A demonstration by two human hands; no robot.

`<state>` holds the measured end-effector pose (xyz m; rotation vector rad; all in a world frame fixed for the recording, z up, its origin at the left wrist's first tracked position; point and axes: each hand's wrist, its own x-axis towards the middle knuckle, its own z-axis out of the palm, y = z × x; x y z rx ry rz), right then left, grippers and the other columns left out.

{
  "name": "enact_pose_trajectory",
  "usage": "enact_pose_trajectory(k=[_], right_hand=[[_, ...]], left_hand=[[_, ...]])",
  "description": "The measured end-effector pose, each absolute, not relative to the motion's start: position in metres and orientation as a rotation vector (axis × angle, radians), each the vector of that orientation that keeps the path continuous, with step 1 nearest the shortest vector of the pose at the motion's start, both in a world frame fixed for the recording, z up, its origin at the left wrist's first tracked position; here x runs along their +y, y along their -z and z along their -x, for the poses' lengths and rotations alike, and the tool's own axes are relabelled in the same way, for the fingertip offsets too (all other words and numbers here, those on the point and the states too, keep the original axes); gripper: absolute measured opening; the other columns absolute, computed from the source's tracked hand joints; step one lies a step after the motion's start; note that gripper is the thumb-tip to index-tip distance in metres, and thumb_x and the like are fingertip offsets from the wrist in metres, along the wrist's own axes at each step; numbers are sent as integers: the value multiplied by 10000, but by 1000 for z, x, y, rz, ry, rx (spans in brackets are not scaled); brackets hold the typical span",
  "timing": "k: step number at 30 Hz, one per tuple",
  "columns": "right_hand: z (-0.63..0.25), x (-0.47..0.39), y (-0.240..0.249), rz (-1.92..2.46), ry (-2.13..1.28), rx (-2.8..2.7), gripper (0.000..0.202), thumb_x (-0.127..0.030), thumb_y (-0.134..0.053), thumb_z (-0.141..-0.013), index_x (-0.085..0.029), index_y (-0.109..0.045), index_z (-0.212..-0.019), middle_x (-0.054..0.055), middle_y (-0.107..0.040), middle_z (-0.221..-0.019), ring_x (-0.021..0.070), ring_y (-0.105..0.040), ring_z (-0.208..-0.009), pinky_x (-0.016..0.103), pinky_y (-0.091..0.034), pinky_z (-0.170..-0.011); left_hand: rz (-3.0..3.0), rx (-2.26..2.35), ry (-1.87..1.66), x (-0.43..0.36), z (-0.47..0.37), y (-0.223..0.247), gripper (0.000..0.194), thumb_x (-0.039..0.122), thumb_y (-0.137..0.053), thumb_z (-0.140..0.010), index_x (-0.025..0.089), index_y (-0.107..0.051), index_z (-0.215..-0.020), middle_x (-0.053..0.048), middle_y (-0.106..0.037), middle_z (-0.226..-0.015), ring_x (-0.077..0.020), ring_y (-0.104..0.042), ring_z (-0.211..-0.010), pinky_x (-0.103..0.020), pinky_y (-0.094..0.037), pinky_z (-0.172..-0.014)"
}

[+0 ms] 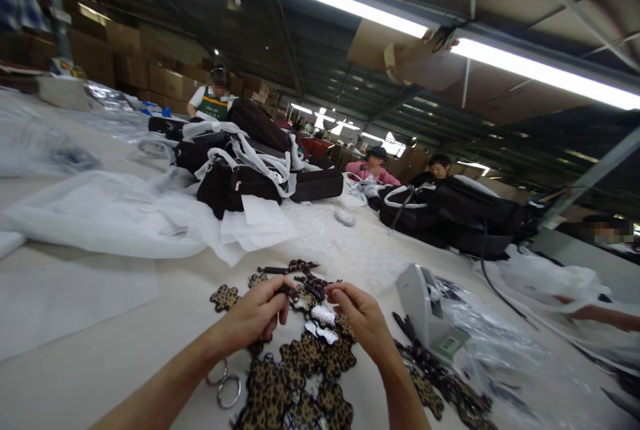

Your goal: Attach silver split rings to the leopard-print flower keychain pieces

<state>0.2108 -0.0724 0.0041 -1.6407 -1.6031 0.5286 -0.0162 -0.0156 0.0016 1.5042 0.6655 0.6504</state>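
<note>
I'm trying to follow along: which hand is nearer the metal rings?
Left. The left hand is up and right of the rings in view; the right hand is farther right, beside the leopard-print pieces.

My left hand [260, 312] pinches a dark strip [289, 291], metal rings [239, 391] at its seven o'clock, leopard-print pieces [300, 354] at five.
</note>
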Motion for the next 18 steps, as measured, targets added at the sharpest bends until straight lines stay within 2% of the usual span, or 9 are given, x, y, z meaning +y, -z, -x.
enact_pose_trajectory(k=[2, 5, 7, 11, 15, 18], right_hand=[[-229, -71, 5, 1757, -443, -1607, 315, -388, -514, -851, -167, -729, -911, 102, -755, -861, 288, -681, -842, 393, -522, -765], [-236, -71, 17, 1833, -403, -1639, 320, -330, -520, -823, -151, -746, -961, 148, -753, -1006, 334, -663, -973, 453, -476, -879], [-228, -71, 20, 1824, -435, -1717, 306, -294, -512, -827, -188, -752, -985, 107, -753, -1061, 298, -663, -1018, 405, -472, -913], [-205, -72, 15, 1791, -437, -1851, 233, -257, -531, -843, -257, -757, -903, 14, -782, -927, 219, -700, -893, 290, -498, -820], [-190, -69, 9, 1827, -240, -1852, 265, -241, -447, -915, -228, -711, -894, 52, -756, -849, 229, -683, -805, 309, -483, -739], [-169, -55, 11, 1734, -175, -1977, 233, -185, -473, -919, -239, -699, -943, 44, -749, -949, 210, -670, -898, 291, -476, -807]], left_hand=[[-1407, 668, -664, -9, 21, -2, 269, 436, -480, -857, 177, -523, -915, 51, -541, -570, -62, -376, -356, -184, -249, -377], [-1280, 679, -771, -1, 28, -7, 352, 501, -535, -824, 151, -546, -796, 27, -553, -564, -71, -465, -420, -179, -330, -433], [-1155, 671, -849, 3, 33, -12, 354, 492, -600, -781, 139, -569, -787, 5, -589, -633, -83, -518, -485, -189, -384, -480], [-964, 683, -969, 7, 38, -19, 326, 415, -697, -698, 124, -597, -809, -12, -609, -689, -88, -522, -527, -201, -419, -501], [-930, 656, -1034, 8, 39, -18, 336, 416, -690, -717, 114, -603, -836, 21, -566, -620, -41, -402, -424, -166, -298, -409], [-964, 648, -1018, 7, 38, -15, 359, 472, -634, -771, 135, -582, -883, 59, -510, -530, -30, -300, -363, -160, -202, -371]])
